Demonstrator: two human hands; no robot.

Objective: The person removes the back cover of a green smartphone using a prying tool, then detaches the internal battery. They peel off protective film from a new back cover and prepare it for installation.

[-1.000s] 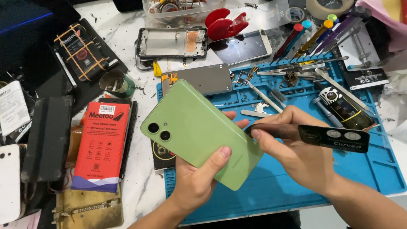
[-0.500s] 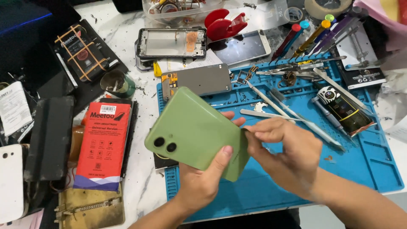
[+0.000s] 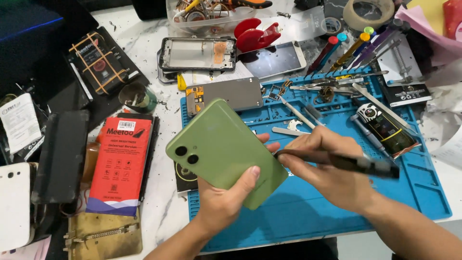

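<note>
At frame centre I see my left hand gripping a green phone back, long axis running upper-left to lower-right, while my right hand pinches a dark strip touching its right edge.

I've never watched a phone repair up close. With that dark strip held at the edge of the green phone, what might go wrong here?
1. The left hand holds the green phone in the air by its lower end only; it could slip and fall onto the blue mat.
2. The right hand holds a dark strip against the phone's edge; a slip might scratch the back.
3. Loose metal tools crowd the mat and could be knocked aside.
</note>
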